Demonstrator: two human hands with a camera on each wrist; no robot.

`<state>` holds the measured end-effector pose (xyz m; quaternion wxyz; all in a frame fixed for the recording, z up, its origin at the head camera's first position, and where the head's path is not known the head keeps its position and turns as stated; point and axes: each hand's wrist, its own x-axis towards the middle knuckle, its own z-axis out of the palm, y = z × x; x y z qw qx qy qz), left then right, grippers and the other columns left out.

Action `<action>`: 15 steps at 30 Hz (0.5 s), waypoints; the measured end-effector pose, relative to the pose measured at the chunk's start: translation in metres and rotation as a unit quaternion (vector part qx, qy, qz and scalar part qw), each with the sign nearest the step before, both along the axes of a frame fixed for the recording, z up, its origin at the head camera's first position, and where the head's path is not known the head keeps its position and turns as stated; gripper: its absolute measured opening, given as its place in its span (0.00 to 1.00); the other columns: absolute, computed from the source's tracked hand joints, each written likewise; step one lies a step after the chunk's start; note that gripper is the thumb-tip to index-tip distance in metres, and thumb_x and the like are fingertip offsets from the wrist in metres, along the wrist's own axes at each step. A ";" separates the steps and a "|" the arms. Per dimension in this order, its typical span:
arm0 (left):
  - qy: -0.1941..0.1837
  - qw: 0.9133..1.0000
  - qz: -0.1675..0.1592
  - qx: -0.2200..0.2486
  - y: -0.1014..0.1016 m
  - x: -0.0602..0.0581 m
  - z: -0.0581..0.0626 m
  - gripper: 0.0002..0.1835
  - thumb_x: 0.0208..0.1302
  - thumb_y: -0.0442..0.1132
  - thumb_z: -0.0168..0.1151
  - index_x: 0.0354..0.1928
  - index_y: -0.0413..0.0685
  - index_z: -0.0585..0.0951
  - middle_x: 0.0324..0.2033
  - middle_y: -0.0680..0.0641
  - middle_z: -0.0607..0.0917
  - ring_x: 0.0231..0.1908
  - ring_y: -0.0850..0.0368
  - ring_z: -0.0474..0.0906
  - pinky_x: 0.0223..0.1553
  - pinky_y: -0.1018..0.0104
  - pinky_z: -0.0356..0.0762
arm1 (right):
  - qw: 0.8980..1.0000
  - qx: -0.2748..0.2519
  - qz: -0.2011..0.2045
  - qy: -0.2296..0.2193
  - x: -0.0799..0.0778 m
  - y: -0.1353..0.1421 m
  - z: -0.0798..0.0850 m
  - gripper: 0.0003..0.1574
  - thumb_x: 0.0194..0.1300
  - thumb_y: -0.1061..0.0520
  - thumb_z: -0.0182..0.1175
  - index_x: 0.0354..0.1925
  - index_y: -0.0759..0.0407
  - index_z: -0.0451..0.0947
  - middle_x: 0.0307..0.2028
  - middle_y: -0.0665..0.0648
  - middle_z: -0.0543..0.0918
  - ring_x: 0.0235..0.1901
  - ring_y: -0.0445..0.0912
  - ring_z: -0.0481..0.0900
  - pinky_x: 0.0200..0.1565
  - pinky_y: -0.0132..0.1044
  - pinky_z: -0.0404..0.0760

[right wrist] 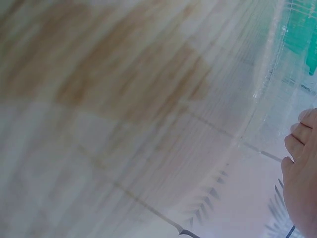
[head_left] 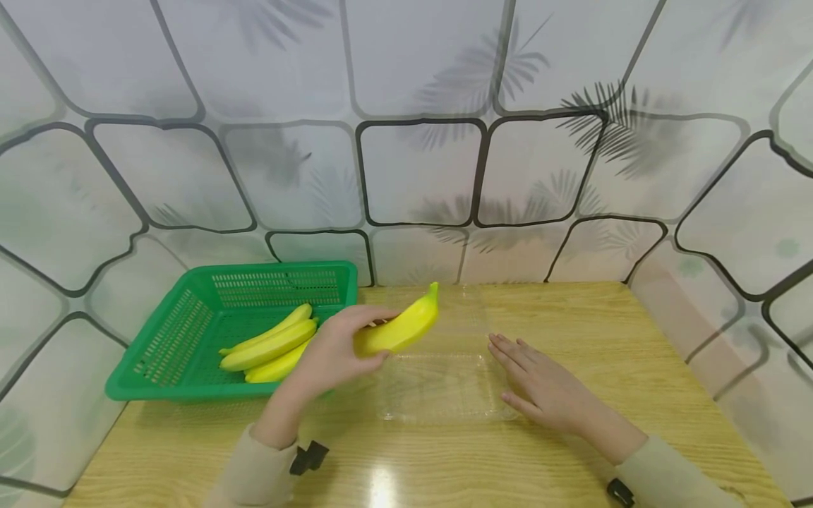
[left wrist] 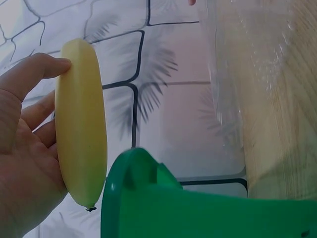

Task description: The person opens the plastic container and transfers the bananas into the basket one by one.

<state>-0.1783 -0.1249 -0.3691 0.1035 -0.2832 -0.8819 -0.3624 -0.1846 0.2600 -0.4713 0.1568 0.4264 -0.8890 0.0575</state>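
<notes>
A yellow banana point(head_left: 406, 328) is held in my left hand point(head_left: 336, 346), between thumb and fingers, above the table and just right of the basket. In the left wrist view the thumb lies along the upper part of the banana point(left wrist: 81, 119). Below and to the right, a clear plastic box point(head_left: 438, 388) rests on the table, its see-through lid apparently raised at the back. My right hand point(head_left: 546, 388) is at the box's right side, fingers extended; contact with the box is hard to tell. The right wrist view catches only part of that hand point(right wrist: 302, 168).
On the left stands a green plastic basket point(head_left: 209, 393) with slotted walls. Several bananas point(head_left: 269, 346) lie inside it, partly covered by my left hand. The wooden table point(head_left: 635, 339) ends against a patterned wall covering point(head_left: 419, 169) at the back.
</notes>
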 end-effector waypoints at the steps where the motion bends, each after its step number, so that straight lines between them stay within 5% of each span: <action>1: -0.004 1.000 0.002 0.003 -0.002 0.000 0.001 0.31 0.55 0.30 0.80 0.63 0.44 0.84 0.58 0.46 0.88 0.53 0.52 0.85 0.56 0.55 0.88 | 1.000 0.000 -0.001 -0.001 0.000 0.000 0.000 0.51 0.70 0.48 0.68 0.80 0.69 0.59 0.79 0.68 0.66 0.76 0.61 0.68 0.84 0.31 0.33; 15: 0.010 0.999 0.037 -0.001 -0.028 0.001 0.000 0.29 0.57 0.30 0.78 0.63 0.44 0.84 0.57 0.44 0.88 0.51 0.51 0.84 0.51 0.56 0.88 | 1.000 -0.004 0.001 -0.001 0.000 0.000 0.000 0.50 0.70 0.48 0.68 0.79 0.69 0.61 0.79 0.68 0.66 0.76 0.62 0.68 0.84 0.30 0.33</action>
